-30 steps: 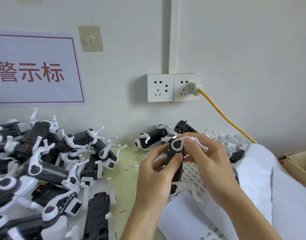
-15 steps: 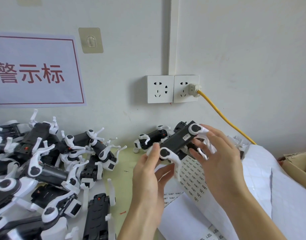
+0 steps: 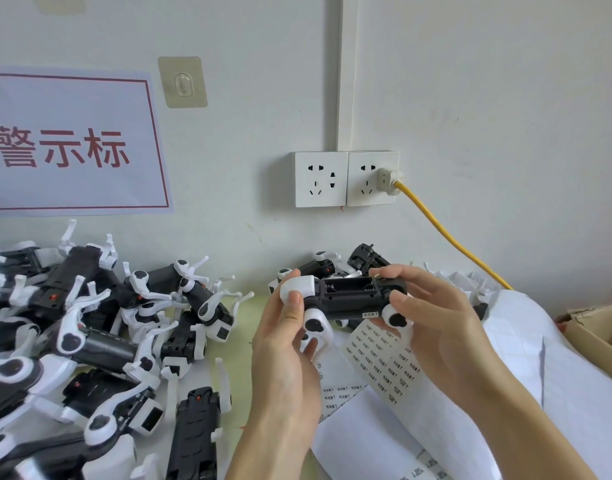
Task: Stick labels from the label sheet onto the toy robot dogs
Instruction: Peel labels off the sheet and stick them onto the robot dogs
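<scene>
Both hands are gripping one toy robot dog mid-air at frame centre, belly up, small label showing on its side. Left hand is pinching the 9 o'clock end, right hand closing on the 3 o'clock end. Label sheet is lying at 6 o'clock below it. Dog pile is sitting at 9 o'clock.

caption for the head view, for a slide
Both hands, left and right, hold a toy robot dog belly-up above the label sheet.
</scene>
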A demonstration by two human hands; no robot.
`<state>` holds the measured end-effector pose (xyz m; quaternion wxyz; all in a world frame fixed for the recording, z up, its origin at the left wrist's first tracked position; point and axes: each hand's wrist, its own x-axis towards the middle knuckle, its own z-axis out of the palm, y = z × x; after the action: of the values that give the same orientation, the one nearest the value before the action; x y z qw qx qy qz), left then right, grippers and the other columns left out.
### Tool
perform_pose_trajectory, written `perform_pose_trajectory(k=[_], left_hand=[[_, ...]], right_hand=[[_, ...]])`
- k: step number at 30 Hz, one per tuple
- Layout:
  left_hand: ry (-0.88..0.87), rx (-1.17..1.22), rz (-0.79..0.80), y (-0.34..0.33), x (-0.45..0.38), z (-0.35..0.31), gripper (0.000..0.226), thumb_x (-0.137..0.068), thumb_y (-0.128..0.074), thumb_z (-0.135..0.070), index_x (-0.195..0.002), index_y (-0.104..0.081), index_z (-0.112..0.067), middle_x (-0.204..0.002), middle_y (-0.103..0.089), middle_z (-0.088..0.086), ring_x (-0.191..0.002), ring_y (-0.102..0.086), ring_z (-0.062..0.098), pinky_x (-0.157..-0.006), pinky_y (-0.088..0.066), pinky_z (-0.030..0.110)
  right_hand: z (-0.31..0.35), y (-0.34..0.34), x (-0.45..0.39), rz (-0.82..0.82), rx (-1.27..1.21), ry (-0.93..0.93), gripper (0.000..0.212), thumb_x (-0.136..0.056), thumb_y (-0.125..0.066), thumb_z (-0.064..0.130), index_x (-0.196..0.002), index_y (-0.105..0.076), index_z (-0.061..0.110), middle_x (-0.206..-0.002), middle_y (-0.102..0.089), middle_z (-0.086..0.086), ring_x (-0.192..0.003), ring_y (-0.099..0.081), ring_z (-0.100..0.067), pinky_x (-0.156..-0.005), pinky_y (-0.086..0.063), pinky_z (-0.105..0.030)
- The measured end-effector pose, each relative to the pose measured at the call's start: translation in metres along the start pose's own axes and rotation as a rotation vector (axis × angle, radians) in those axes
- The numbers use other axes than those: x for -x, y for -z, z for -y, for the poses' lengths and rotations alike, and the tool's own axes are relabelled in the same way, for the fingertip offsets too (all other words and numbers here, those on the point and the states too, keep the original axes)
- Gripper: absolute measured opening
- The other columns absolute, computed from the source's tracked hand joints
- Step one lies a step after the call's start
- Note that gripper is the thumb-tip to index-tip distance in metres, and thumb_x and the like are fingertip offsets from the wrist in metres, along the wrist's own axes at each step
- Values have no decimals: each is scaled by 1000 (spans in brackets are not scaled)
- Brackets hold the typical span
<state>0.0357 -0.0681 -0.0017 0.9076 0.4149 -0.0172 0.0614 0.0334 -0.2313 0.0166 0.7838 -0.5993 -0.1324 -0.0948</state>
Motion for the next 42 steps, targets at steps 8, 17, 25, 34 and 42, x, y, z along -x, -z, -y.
perform_pose_trajectory(k=[8, 17, 25, 34, 42], left_hand=[[35, 78, -33, 1, 1, 0, 23, -99, -50, -20, -82, -62, -12, -72, -57, 15, -83, -52, 27, -81, -38, 35], [56, 101, -62, 5, -4, 4, 20, -99, -48, -21, -89, -59, -8, -74, -56, 17, -85, -53, 29, -85, -40, 37], [81, 17, -118, 11, -7, 3, 25, -90, -66, -40, -94, -68, -15, -86, -57, 12, -91, -52, 28, -87, -39, 38], [163, 6, -174, 9, -4, -2, 29, -95, -60, -39, -107, -65, -13, -94, -66, 12, -75, -64, 27, -66, -43, 32], [193, -78, -129, 2, 1, -3, 27, -92, -65, -39, -99, -65, -13, -72, -67, 4, -61, -66, 20, -70, -57, 40]], right_hand=[[19, -5, 4, 113, 162, 95, 30, -64, -78, -8, -83, -77, 16, -113, -70, 0, -89, -67, -16, -56, -49, -23], [22, -9, 6, 117, 249, 77, 32, -70, -76, -15, -83, -77, 15, -114, -69, -6, -96, -72, -17, -59, -57, -25], [17, -15, 5, -36, 353, 68, 35, -71, -72, 51, -101, -77, 33, -109, -71, -8, -82, -74, -28, -63, -61, -47], [18, -28, 15, -91, 582, 25, 26, -86, -55, 58, -93, -70, 38, -90, -70, 14, -72, -70, -14, -54, -58, -28], [6, -16, 40, -21, 742, 73, 30, -95, -58, 44, -121, -52, 59, -108, -54, 47, -92, -64, 6, -73, -50, -11]])
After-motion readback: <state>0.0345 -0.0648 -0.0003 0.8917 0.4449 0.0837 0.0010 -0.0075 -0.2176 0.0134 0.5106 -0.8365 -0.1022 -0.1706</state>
